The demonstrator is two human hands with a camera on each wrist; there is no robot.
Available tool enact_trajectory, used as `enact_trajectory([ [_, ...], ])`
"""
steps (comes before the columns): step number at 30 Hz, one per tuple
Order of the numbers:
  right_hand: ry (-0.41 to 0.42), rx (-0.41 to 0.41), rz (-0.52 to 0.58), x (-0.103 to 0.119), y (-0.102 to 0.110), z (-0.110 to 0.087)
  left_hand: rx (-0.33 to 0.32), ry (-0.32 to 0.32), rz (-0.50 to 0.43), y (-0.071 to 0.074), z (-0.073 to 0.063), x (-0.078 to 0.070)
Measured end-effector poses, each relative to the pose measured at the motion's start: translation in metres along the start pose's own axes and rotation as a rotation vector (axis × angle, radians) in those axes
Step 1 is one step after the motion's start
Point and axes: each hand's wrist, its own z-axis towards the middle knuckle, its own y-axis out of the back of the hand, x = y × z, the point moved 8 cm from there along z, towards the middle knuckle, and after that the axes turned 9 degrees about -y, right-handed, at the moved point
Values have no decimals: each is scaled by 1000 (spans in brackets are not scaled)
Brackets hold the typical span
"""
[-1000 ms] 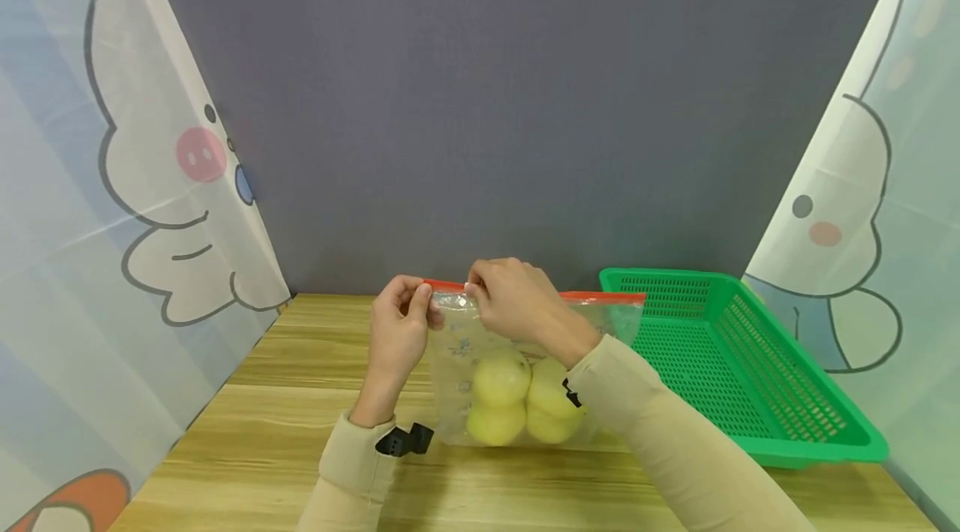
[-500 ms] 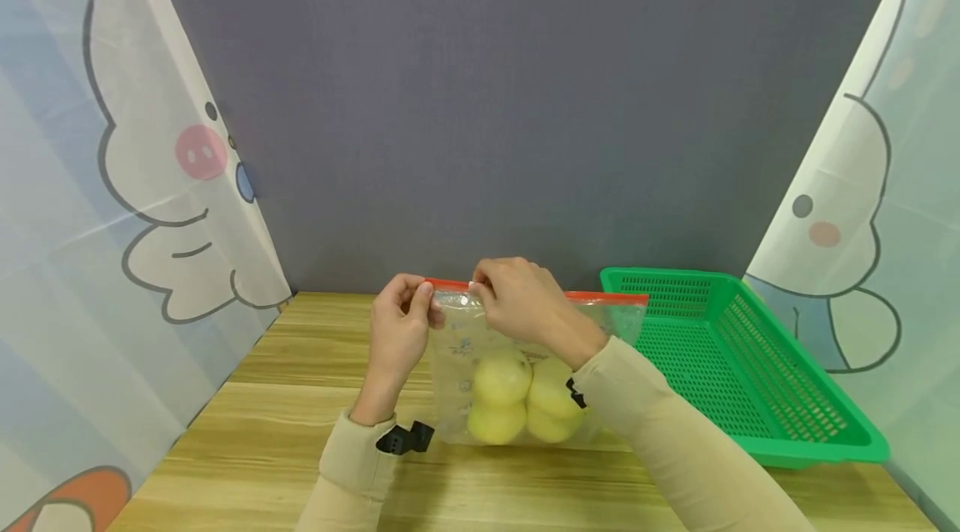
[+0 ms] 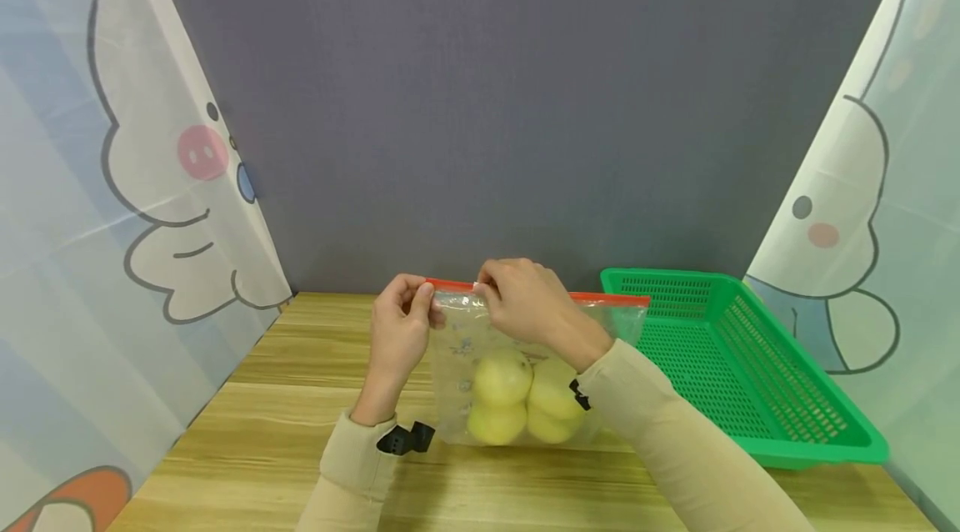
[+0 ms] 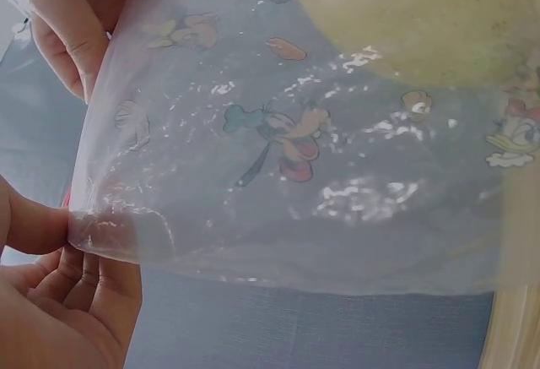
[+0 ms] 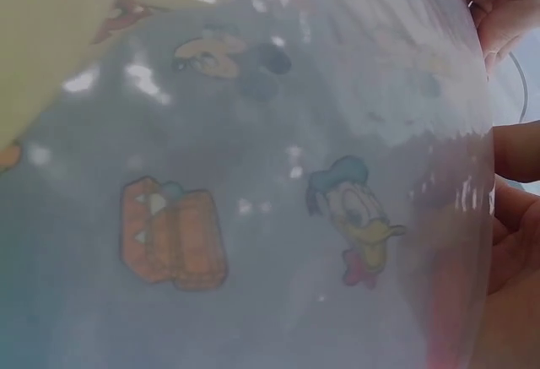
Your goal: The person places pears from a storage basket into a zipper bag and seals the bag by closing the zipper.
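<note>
A clear zip bag (image 3: 457, 365) with a red top strip stands upright on the table in the head view, several pale yellow round fruits (image 3: 501, 378) inside. My left hand (image 3: 401, 319) pinches its upper left corner between thumb and fingers. A little to the right, my right hand (image 3: 525, 298) pinches a small white slider (image 3: 476, 287) on the red strip, mostly covered by the fingers. Cartoon prints show on the bag (image 4: 278, 141) in the left wrist view, where my left hand (image 4: 72, 293) holds its edge. In the right wrist view my right hand (image 5: 519, 234) is partly behind the bag.
A green plastic basket (image 3: 806, 361) stands right of the bag, behind my right forearm. Under everything lies a wood-grain table (image 3: 300, 399). A dark grey cloth (image 3: 480, 115) hangs at the back, with printed curtains (image 3: 67, 265) along both sides.
My right hand has slid slightly to the right along the red strip with the white slider. The left hand keeps its hold on the corner, and the fruits have hardly shifted.
</note>
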Motion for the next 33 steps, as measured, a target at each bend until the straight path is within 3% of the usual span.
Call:
enact_trajectory([
  [33, -5, 18, 42, -12, 4, -6, 21, 6, 18, 0, -1, -1],
])
